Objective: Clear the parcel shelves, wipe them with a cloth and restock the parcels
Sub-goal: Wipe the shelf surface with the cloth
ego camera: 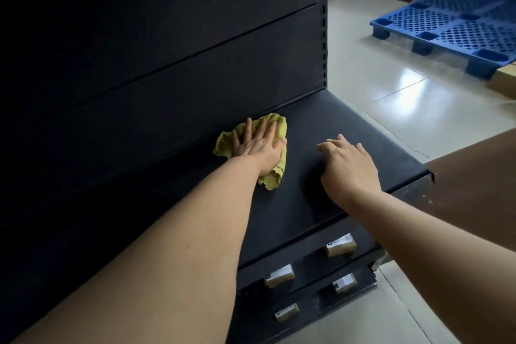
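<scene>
Head view: yellow cloth (275, 126) is pressed to upper shelf (349, 120), near the back panel, by left hand (257, 145), fingers straight and spread. Right hand (349, 165) is rested alongside, fingers loosely bent, nothing held. Parcels (340, 244) are seen on lower shelves. Risks judged: cloth is bunched, so back seam may be missed; dust may be swept onto parcels below.

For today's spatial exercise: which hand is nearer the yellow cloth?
Left. The left hand presses flat on the cloth; the right hand rests on the shelf to its right, apart.
</scene>
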